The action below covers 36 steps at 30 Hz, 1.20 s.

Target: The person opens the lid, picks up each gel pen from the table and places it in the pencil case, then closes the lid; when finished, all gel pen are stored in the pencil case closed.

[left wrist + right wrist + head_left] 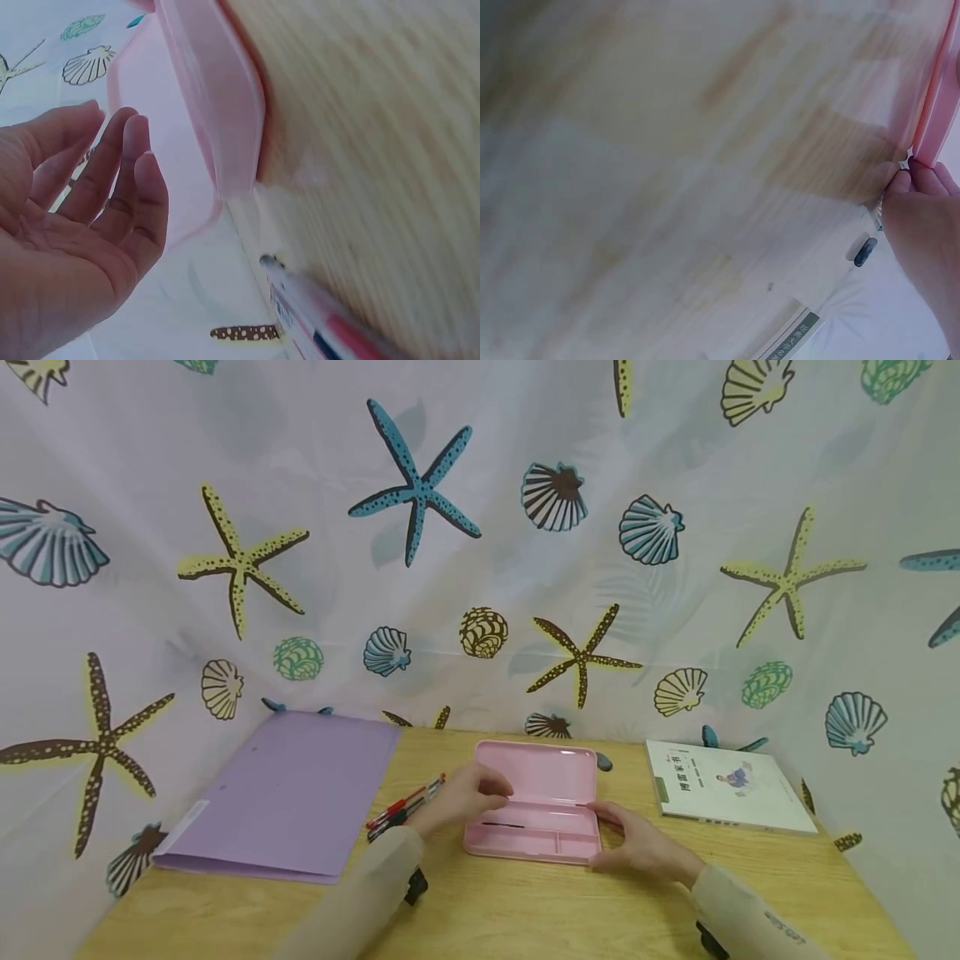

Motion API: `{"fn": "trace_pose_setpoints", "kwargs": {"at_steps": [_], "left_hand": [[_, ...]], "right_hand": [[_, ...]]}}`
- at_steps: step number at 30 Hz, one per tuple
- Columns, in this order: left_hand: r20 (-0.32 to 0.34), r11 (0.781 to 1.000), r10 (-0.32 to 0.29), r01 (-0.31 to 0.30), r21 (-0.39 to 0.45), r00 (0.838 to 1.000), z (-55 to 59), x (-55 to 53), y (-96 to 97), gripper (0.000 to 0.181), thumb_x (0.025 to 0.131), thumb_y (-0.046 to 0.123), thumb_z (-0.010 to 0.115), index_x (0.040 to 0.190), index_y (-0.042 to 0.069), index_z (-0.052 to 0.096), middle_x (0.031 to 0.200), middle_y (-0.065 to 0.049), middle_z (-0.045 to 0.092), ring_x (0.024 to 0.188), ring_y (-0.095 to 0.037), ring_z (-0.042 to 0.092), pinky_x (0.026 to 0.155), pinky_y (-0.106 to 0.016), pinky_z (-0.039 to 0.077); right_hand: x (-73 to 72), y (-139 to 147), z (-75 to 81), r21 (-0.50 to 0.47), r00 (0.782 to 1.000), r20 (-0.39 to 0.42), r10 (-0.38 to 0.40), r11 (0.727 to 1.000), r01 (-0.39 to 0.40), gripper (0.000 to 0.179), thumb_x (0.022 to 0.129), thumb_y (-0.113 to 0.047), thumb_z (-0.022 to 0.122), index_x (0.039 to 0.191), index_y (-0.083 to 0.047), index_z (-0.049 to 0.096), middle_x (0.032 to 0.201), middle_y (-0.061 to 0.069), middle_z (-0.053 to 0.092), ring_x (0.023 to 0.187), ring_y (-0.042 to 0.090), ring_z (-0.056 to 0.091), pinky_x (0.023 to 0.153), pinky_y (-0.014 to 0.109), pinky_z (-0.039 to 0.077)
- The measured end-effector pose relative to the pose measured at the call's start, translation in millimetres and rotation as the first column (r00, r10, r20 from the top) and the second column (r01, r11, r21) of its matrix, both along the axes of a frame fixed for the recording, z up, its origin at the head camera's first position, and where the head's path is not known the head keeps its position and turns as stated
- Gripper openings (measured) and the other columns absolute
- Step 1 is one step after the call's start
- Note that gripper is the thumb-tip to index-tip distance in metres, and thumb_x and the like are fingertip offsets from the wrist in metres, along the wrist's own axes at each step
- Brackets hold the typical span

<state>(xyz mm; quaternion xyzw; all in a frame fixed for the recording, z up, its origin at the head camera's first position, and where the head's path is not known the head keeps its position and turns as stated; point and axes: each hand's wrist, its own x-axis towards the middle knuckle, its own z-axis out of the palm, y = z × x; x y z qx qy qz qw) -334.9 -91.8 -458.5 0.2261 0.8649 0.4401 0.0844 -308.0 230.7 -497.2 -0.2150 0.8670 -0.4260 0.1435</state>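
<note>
The pink pencil case lay open on the wooden table, near the middle of the head view, with its lid folded back toward the curtain. A long rear compartment and a divided front row were visible in the base. A thin dark item lay in the base toward the left; its type could not be made out. The left hand was positioned over the left end of the case, fingers relaxed, slightly bent and parted, and it obstructed the view of part of the lid and base. The right hand gripped the right end, thumb at the front corner and fingers near the hinge; in the right wrist view this contact was cut off at the frame edge. Left of the case, several red and dark pens lay in a loose bundle, partly screened by the left wrist; in the left wrist view they were blurred and cropped. A small dark grey object sat behind the lid's right edge and could not be identified. A purple folder occupied the far left, and a white book the right rear.
</note>
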Motion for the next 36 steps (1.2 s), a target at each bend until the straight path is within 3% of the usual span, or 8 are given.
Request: {"fn": "trace_pose_setpoints", "kwargs": {"at_steps": [5,10,14,17,23,36], "left_hand": [[-0.026,1.000,0.027,-0.027,0.009,0.999,5.0,-1.3,-18.8,0.018,0.092,0.013,0.067,0.107,0.005,0.072,0.104,-0.004,0.071,0.093,-0.015,0.064,0.084,-0.035,0.054],[-0.006,0.999,0.040,-0.040,0.019,0.999,5.5,2.2,-39.6,0.022,0.095,0.019,0.064,0.112,0.007,0.071,0.104,-0.005,0.071,0.090,-0.018,0.065,0.077,-0.037,0.054],[0.009,0.999,0.028,-0.029,0.044,1.000,8.1,6.8,-55.0,0.025,0.095,0.018,0.064,0.115,0.004,0.069,0.104,-0.015,0.071,0.088,-0.025,0.065,0.069,-0.042,0.054],[0.011,0.998,0.011,-0.012,0.059,1.000,8.7,9.5,-66.5,0.024,0.094,0.012,0.064,0.116,0.002,0.068,0.110,-0.020,0.069,0.092,-0.024,0.066,0.073,-0.038,0.055],[-0.042,0.999,-0.026,0.027,0.026,0.999,5.0,13.0,-87.9,0.021,0.092,0.004,0.064,0.112,0.006,0.070,0.109,-0.018,0.069,0.096,-0.019,0.066,0.082,-0.032,0.054],[-0.073,0.996,-0.070,0.066,-0.061,0.995,-4.4,23.0,-110.0,0.021,0.090,-0.001,0.065,0.110,-0.003,0.069,0.104,-0.018,0.071,0.093,-0.018,0.067,0.081,-0.031,0.054]], "right_hand": [[0.5,-2,4.0,0.013,1.000,-0.003,-0.007,1.000,0.007,0.086,0.079,-0.029,0.083,0.148,-0.004,0.038,0.153,0.018,0.038,0.144,0.037,0.032,0.118,0.055,0.019],[1.6,-2,3.3,0.015,1.000,-0.019,0.005,1.000,-0.004,0.086,0.079,-0.029,0.082,0.148,-0.003,0.037,0.153,0.020,0.038,0.144,0.038,0.032,0.117,0.055,0.019],[0.8,-2,2.6,0.023,0.999,-0.030,0.013,1.000,-0.012,0.087,0.079,-0.031,0.082,0.148,-0.004,0.037,0.153,0.019,0.038,0.144,0.038,0.032,0.117,0.055,0.019],[-0.1,-2,1.8,0.034,1.000,-0.031,0.002,0.999,-0.001,0.086,0.078,-0.031,0.083,0.148,-0.006,0.039,0.154,0.018,0.038,0.144,0.037,0.032,0.118,0.055,0.019],[0.4,-1,0.9,0.035,1.000,-0.015,-0.012,0.999,0.012,0.086,0.078,-0.032,0.083,0.148,-0.009,0.039,0.155,0.017,0.037,0.145,0.037,0.031,0.118,0.055,0.019],[1.4,0,1.5,0.037,0.999,-0.024,-0.024,0.999,0.025,0.086,0.078,-0.030,0.083,0.148,-0.008,0.039,0.154,0.016,0.039,0.145,0.036,0.031,0.118,0.055,0.018]]}}
